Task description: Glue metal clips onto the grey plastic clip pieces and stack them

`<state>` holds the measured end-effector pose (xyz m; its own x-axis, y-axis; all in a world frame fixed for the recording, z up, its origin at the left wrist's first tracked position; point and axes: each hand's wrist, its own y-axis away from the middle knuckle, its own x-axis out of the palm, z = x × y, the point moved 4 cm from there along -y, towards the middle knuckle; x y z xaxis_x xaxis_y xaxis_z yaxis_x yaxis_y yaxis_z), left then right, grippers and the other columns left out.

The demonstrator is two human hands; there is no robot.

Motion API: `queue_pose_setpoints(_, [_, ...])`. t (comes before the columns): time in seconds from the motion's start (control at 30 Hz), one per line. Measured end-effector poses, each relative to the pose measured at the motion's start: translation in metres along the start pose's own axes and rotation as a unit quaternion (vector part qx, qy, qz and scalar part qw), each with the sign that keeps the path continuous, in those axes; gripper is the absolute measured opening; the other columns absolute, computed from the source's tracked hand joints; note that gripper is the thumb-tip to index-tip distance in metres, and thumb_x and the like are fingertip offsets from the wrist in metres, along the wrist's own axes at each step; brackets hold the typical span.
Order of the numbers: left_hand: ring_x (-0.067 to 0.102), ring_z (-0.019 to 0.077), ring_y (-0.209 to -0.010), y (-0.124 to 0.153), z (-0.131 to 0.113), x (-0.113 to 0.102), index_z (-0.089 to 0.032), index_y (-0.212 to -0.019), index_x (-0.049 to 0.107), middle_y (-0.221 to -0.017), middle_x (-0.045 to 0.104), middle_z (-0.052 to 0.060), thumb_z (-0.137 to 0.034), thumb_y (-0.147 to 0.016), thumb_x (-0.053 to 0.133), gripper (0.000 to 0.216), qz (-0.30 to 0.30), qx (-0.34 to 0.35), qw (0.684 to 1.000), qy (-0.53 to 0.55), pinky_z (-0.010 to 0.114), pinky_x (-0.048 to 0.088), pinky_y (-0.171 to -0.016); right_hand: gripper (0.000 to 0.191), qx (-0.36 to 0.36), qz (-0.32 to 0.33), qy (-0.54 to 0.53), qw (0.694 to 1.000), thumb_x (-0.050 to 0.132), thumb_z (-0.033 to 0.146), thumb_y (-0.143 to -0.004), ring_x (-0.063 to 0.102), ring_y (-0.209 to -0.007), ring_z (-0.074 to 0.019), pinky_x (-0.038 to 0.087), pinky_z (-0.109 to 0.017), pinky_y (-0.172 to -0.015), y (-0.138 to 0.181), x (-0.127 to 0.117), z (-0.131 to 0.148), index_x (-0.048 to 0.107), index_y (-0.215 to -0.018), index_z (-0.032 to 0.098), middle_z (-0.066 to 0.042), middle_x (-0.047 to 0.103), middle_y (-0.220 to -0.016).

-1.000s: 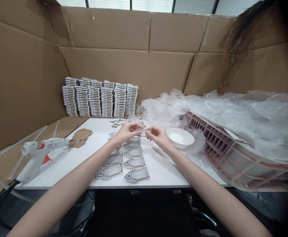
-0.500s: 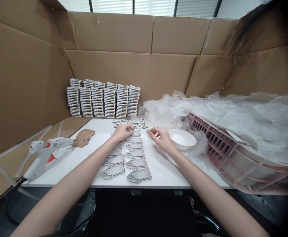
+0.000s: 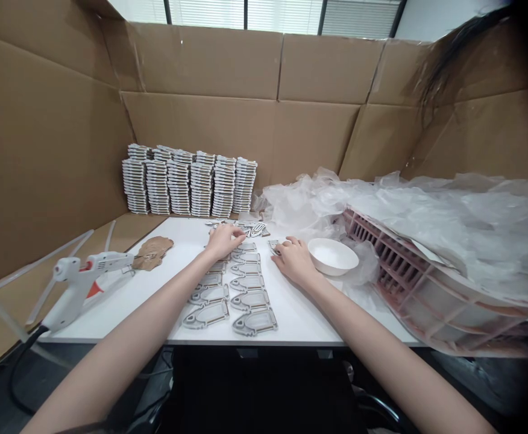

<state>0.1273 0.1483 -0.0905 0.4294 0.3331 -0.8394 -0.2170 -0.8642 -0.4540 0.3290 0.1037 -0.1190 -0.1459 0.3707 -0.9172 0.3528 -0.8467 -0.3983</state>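
Two columns of grey-and-white flat frame-shaped pieces (image 3: 250, 299) lie on the white table. My left hand (image 3: 223, 241) is at the far end of these columns, thumb and fingers curled towards each other. Whatever may be between its fingertips is too small to make out. Beyond it lies a loose pile of small grey-and-white pieces (image 3: 258, 229). My right hand (image 3: 293, 260) rests palm down on the table with its fingers apart. Its fingertips touch or nearly touch a small grey piece (image 3: 273, 245), partly covered by the hand. Just right of that hand stands a white bowl (image 3: 334, 258).
Stacks of similar pieces (image 3: 201, 187) stand at the back against the cardboard wall (image 3: 210, 66). A white glue gun (image 3: 76, 286) stands at left, its nozzle over a brown scrap (image 3: 153, 252). Clear plastic bags (image 3: 427, 211) and a pink basket (image 3: 408, 283) fill the right.
My right hand has gone from a pinch around a small piece to lying flatter on the table, and the piece is down by its fingertips. My left hand has barely shifted.
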Motion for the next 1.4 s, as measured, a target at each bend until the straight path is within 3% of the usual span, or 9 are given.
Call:
queue_pose_setpoints(0.23, [0.060, 0.0241, -0.094, -0.001, -0.003, -0.005, -0.021, -0.093, 0.073, -0.099, 0.072, 0.006, -0.029, -0.085, 0.053, 0.023, -0.044, 0.019, 0.998, 0.050, 0.033, 0.043, -0.080, 0.016, 0.020, -0.018, -0.020, 0.999, 0.051, 0.019, -0.089, 0.062, -0.079, -0.0255, 0.039, -0.032, -0.067, 0.001, -0.003, -0.005, 0.066, -0.092, 0.018, -0.014, 0.071, -0.087])
queue_pose_setpoints(0.4, [0.061, 0.0220, -0.094, 0.004, -0.023, -0.010, -0.020, -0.095, 0.072, -0.100, 0.072, 0.005, -0.031, -0.086, 0.055, 0.022, -0.045, 0.072, 0.990, 0.111, 0.030, 0.045, -0.078, 0.016, 0.042, -0.092, -0.160, 0.982, 0.048, 0.018, -0.090, 0.064, -0.075, -0.0205, 0.040, -0.028, -0.064, 0.001, -0.008, -0.013, 0.064, -0.092, 0.020, -0.008, 0.071, -0.087])
queue_pose_setpoints(0.53, [0.063, 0.0192, -0.077, 0.008, -0.037, -0.007, -0.017, -0.101, 0.070, -0.084, 0.072, 0.006, -0.044, -0.090, 0.049, 0.036, 0.046, 0.091, 0.955, 0.279, 0.029, 0.045, -0.067, 0.015, -0.053, -0.171, -0.313, 0.933, 0.048, 0.023, -0.091, 0.064, -0.081, -0.0178, 0.045, -0.028, -0.074, 0.004, -0.019, -0.008, 0.063, -0.094, 0.021, -0.005, 0.070, -0.093])
queue_pose_setpoints(0.7, [0.068, 0.0181, -0.066, 0.012, -0.038, 0.005, -0.014, -0.103, 0.067, -0.073, 0.071, 0.007, -0.049, -0.086, 0.056, 0.040, 0.184, -0.008, 0.857, 0.482, 0.029, 0.050, -0.065, 0.015, -0.143, -0.203, -0.361, 0.899, 0.053, 0.029, -0.090, 0.064, -0.086, -0.0176, 0.046, -0.028, -0.080, 0.007, -0.033, -0.002, 0.066, -0.095, 0.022, -0.005, 0.070, -0.094])
queue_pose_setpoints(0.87, [0.071, 0.0172, -0.070, 0.011, -0.029, -0.003, -0.016, -0.101, 0.062, -0.079, 0.071, 0.004, -0.028, -0.071, 0.077, 0.035, 0.104, -0.048, 0.833, 0.541, 0.027, 0.053, -0.067, 0.022, 0.031, -0.269, -0.305, 0.913, 0.054, 0.034, -0.087, 0.063, -0.076, -0.0187, 0.046, -0.030, -0.073, 0.012, -0.049, -0.055, 0.069, -0.085, 0.019, -0.006, 0.072, -0.086])
queue_pose_setpoints(0.97, [0.072, 0.0168, -0.068, 0.010, -0.021, -0.011, -0.022, -0.114, 0.052, -0.088, 0.071, 0.004, -0.027, -0.076, 0.073, 0.044, 0.057, -0.076, 0.813, 0.574, 0.024, 0.052, -0.060, 0.016, 0.160, -0.186, -0.226, 0.943, 0.063, 0.033, -0.076, 0.063, -0.071, -0.0197, 0.044, -0.031, -0.070, 0.020, -0.046, -0.093, 0.069, -0.069, 0.020, -0.005, 0.072, -0.075])
queue_pose_setpoints(1.1, [0.072, 0.0150, -0.067, 0.007, -0.012, -0.021, -0.022, -0.116, 0.050, -0.085, 0.070, 0.000, -0.017, -0.073, 0.073, 0.048, 0.000, -0.095, 0.782, 0.616, 0.022, 0.051, -0.059, 0.005, 0.208, -0.009, -0.205, 0.956, 0.073, 0.026, -0.063, 0.064, -0.066, -0.0185, 0.041, -0.028, -0.062, 0.027, -0.028, -0.113, 0.070, -0.063, 0.022, -0.003, 0.071, -0.069])
queue_pose_setpoints(1.23, [0.070, 0.0137, -0.069, 0.004, -0.005, -0.029, -0.017, -0.111, 0.057, -0.074, 0.070, 0.000, -0.008, -0.064, 0.076, 0.052, -0.053, -0.086, 0.765, 0.637, 0.022, 0.052, -0.065, 0.006, 0.193, -0.012, -0.204, 0.960, 0.073, 0.019, -0.059, 0.064, -0.063, -0.0159, 0.039, -0.025, -0.057, 0.025, -0.020, -0.117, 0.069, -0.061, 0.022, -0.002, 0.070, -0.065])
queue_pose_setpoints(1.4, [0.049, 0.0037, -0.047, 0.002, 0.004, -0.037, -0.014, -0.089, 0.068, -0.077, 0.070, 0.001, -0.017, -0.059, 0.083, 0.034, -0.102, -0.102, 0.752, 0.643, 0.016, 0.037, -0.043, 0.007, 0.194, -0.015, -0.184, 0.964, 0.070, 0.019, -0.064, 0.060, -0.061, -0.0148, 0.037, -0.025, -0.056, 0.024, -0.017, -0.120, 0.065, -0.061, 0.021, -0.001, 0.068, -0.063])
